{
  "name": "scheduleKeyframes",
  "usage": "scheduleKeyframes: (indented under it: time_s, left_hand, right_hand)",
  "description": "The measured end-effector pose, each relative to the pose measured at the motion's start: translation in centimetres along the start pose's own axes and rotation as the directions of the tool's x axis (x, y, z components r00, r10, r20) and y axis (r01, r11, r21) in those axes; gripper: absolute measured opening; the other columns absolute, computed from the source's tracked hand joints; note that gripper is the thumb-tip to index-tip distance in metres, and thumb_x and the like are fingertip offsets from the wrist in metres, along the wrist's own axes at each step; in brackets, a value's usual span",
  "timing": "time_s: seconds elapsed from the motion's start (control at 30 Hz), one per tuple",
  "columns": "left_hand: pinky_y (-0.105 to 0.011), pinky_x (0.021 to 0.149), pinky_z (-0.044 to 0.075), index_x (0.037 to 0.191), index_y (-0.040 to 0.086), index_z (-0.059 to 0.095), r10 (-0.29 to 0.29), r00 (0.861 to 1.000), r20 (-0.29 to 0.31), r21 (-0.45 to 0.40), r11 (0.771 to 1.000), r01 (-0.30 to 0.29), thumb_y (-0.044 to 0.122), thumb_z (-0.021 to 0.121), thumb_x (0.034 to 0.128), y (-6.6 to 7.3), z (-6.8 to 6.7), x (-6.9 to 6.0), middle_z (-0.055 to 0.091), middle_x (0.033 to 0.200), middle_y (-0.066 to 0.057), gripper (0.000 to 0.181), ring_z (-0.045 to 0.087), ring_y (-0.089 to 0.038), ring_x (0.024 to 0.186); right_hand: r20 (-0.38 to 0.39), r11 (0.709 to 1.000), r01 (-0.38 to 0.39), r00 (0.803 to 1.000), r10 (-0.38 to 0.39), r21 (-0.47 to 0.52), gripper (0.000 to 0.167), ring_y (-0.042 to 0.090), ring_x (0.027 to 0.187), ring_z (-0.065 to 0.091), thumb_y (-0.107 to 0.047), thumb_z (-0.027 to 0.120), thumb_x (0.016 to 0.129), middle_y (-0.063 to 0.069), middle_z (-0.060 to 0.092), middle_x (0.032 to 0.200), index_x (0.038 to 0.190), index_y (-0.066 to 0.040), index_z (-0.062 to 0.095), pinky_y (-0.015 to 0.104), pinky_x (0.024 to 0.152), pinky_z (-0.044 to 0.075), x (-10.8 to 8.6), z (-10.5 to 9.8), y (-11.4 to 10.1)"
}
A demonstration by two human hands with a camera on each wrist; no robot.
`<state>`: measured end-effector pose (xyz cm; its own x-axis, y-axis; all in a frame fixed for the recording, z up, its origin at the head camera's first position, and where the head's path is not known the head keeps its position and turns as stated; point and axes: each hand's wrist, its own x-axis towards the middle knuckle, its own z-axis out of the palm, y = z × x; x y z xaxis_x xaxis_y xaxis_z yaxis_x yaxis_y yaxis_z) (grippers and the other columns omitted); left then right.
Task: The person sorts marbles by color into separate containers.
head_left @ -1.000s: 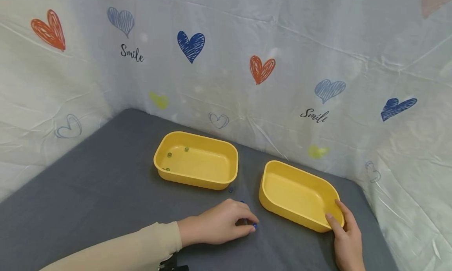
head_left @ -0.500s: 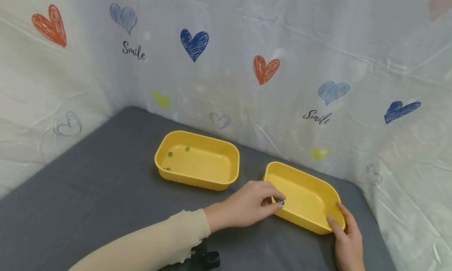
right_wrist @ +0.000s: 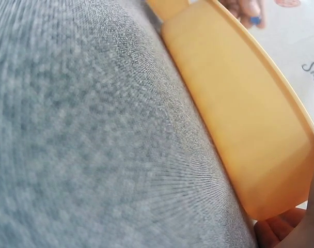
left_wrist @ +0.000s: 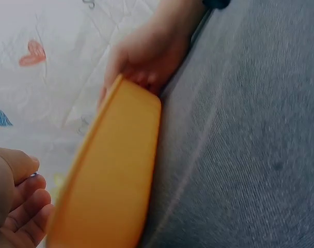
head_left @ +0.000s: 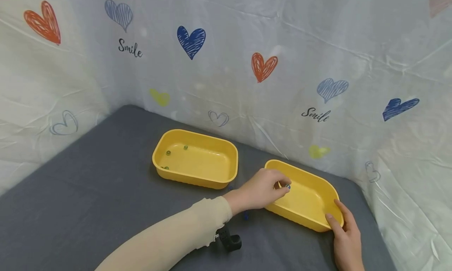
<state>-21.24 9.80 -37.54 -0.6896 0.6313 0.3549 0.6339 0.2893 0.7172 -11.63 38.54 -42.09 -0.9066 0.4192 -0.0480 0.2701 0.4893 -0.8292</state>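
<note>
My left hand [head_left: 259,188] pinches a small blue bead [head_left: 287,187] between thumb and fingertips, above the near left part of the right yellow bin [head_left: 298,219]. In the right wrist view the bead [right_wrist: 255,20] shows beyond the bin's rim. My right hand [head_left: 347,239] grips that bin at its right end, thumb over the rim and fingers along the outer side. No beads show on the visible floor of this bin; the left arm hides part of it. Other blue beads [head_left: 245,215] lie on the grey cloth beside my left wrist, partly hidden.
A second yellow bin [head_left: 197,182] stands to the left, holding several green beads [head_left: 168,153]. Behind both bins hangs a white curtain [head_left: 226,35] printed with hearts. Grey cloth [head_left: 88,192] covers the table. A black wrist mount [head_left: 229,241] hangs under my left forearm.
My left hand has lifted a blue bead off the cloth and carried it right and away from me, over the right bin. The right hand keeps its hold.
</note>
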Motion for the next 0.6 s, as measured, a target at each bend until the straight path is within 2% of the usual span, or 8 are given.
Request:
scheduleKeyframes:
  time_s: [0.07,0.23,0.3,0.37,0.43,0.47,0.53,0.6]
  left_hand:
    - [-0.013,0.082,0.052,0.132,0.007,0.078,-0.018,1.000,0.012,0.023,1.000,0.017,0.018,0.071,0.1097,-0.43,0.31,0.16,0.079,0.120,0.003,0.026,0.067,0.000,0.098]
    - [-0.013,0.083,0.052,0.134,0.006,0.077,-0.013,0.999,0.042,0.055,0.998,0.011,0.018,0.072,0.1094,-0.99,0.85,0.38,0.078,0.120,0.002,0.028,0.067,-0.003,0.101]
    - [-0.013,0.084,0.052,0.134,0.006,0.077,-0.008,0.999,0.043,0.059,0.998,0.006,0.018,0.072,0.1093,-1.00,0.95,0.44,0.078,0.120,0.002,0.028,0.068,-0.004,0.101]
    - [-0.013,0.084,0.052,0.133,0.007,0.078,-0.008,0.999,0.039,0.062,0.998,0.006,0.018,0.072,0.1092,-0.97,0.98,0.47,0.078,0.119,0.002,0.027,0.068,-0.004,0.101]
    - [-0.013,0.085,0.052,0.133,0.007,0.078,-0.009,0.999,0.036,0.067,0.998,0.007,0.018,0.072,0.1091,-0.92,0.98,0.48,0.078,0.119,0.002,0.027,0.068,-0.004,0.101]
    - [-0.013,0.085,0.052,0.133,0.007,0.078,-0.013,0.999,0.036,0.066,0.998,0.010,0.018,0.072,0.1091,-0.90,0.98,0.47,0.078,0.118,0.002,0.027,0.068,-0.004,0.101]
    - [-0.014,0.085,0.052,0.133,0.008,0.078,-0.015,0.999,0.034,0.067,0.998,0.013,0.019,0.072,0.1090,-0.91,1.02,0.47,0.078,0.118,0.003,0.027,0.068,-0.004,0.101]
    - [-0.014,0.086,0.052,0.132,0.007,0.078,-0.014,0.999,0.033,0.070,0.997,0.011,0.019,0.073,0.1086,-0.95,1.08,0.49,0.078,0.117,0.003,0.027,0.068,-0.004,0.100]
  right_hand:
    - [0.000,1.000,0.004,1.000,-0.004,-0.004,0.070,0.036,0.165,0.019,-0.044,0.052,0.117,0.013,0.019,0.180,0.175,-0.017,0.025,0.026,0.126,0.017,0.01,0.01,-0.01]
    - [-0.012,1.000,0.019,1.000,-0.019,-0.001,0.069,0.035,0.164,0.020,-0.042,0.054,0.117,0.014,0.021,0.180,0.175,-0.016,0.027,-0.001,0.102,0.021,0.00,-0.01,0.03]
    - [-0.017,1.000,0.025,1.000,-0.025,0.007,0.069,0.034,0.164,0.021,-0.042,0.055,0.117,0.014,0.022,0.180,0.174,-0.015,0.028,-0.005,0.094,0.022,-0.03,-0.02,0.08]
    - [-0.018,1.000,0.030,0.999,-0.030,0.009,0.069,0.034,0.164,0.021,-0.041,0.055,0.117,0.014,0.022,0.179,0.174,-0.015,0.028,-0.005,0.094,0.023,-0.04,0.00,0.10]
    - [-0.018,1.000,0.030,0.999,-0.030,0.008,0.069,0.034,0.164,0.021,-0.042,0.054,0.117,0.013,0.022,0.180,0.174,-0.015,0.028,-0.005,0.094,0.023,-0.02,0.03,0.12]
    - [-0.018,1.000,0.028,0.999,-0.028,0.004,0.069,0.034,0.164,0.021,-0.043,0.054,0.117,0.013,0.022,0.180,0.174,-0.015,0.028,-0.003,0.098,0.022,-0.01,0.05,0.12]
    - [-0.018,1.000,0.023,1.000,-0.023,-0.003,0.069,0.035,0.164,0.020,-0.043,0.053,0.117,0.013,0.022,0.180,0.175,-0.015,0.027,0.007,0.113,0.022,-0.01,0.09,0.04]
    - [-0.019,1.000,0.020,1.000,-0.020,-0.004,0.069,0.035,0.165,0.019,-0.043,0.053,0.117,0.013,0.021,0.180,0.175,-0.015,0.027,0.022,0.125,0.019,-0.04,0.12,-0.06]
